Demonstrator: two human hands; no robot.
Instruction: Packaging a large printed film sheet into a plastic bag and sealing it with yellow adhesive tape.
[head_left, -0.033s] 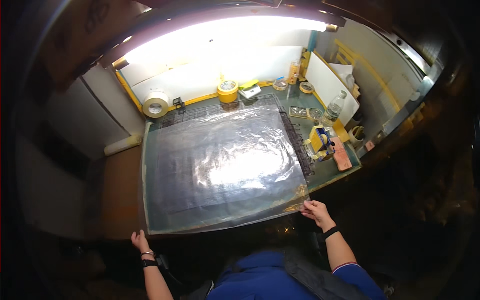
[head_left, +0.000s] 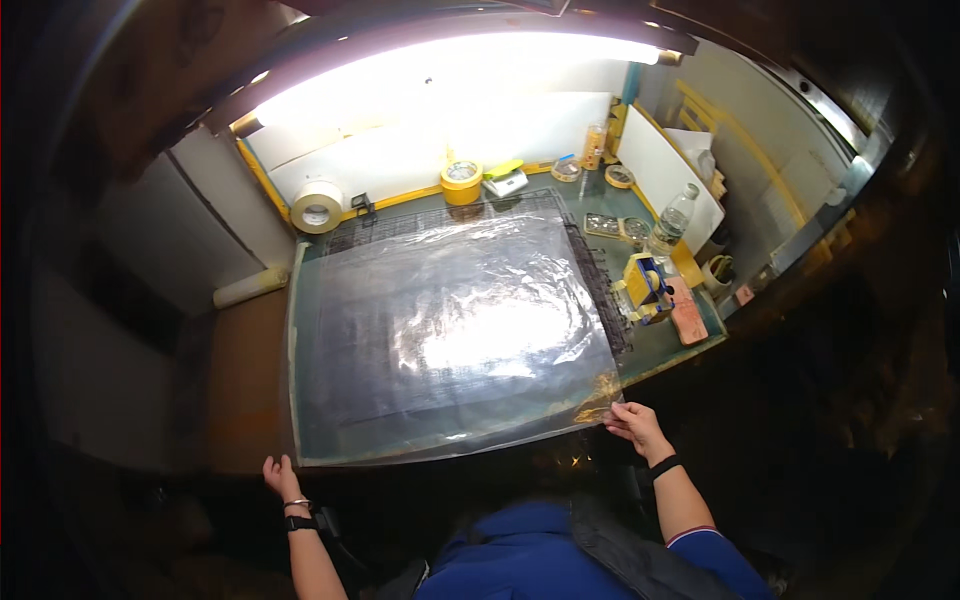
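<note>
A: Where to look first?

B: At the clear plastic sheet, spread over the green table and covering most of the dark grid. Rippled toward the far right, with a bright patch of glare near the middle.

A: And the grip on it?

B: At the near right corner, the right hand, thumb and fingers together and pinched on the plastic. At the near left corner, the left hand, fingers raised close by the edge; impossible to tell whether clamped on it or merely touching.

A: How to handle it well?

B: Probably best to check the left hold first, then pull lightly and evenly from both corners. Too much force on one side, and likely a fresh crease. Judge flatness by the glare: broken streaks, probably wrinkles.

A: Anything to mind further out?

B: On the right, a yellow-and-blue tape dispenser near the sheet, with a pink block beside it and a clear bottle behind. Along the back, a yellow tape roll and a white tape roll. Above, a bright tube lamp.
</note>
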